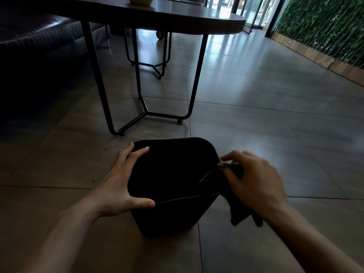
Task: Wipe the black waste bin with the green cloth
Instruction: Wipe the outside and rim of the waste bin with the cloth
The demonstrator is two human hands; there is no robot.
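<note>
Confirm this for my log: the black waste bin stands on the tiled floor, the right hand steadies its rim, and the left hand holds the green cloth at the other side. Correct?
Not quite: the hands are swapped. In the head view the left hand steadies the rim of the black waste bin, and the right hand holds the green cloth at the other side. The bin does stand on the tiled floor.

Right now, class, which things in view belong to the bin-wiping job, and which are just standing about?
Part of the job:
black waste bin
green cloth, held in the right hand
left hand, steadying the bin's rim

Just standing about:
dark table
pot on the table
dark sofa
green plant wall
</note>
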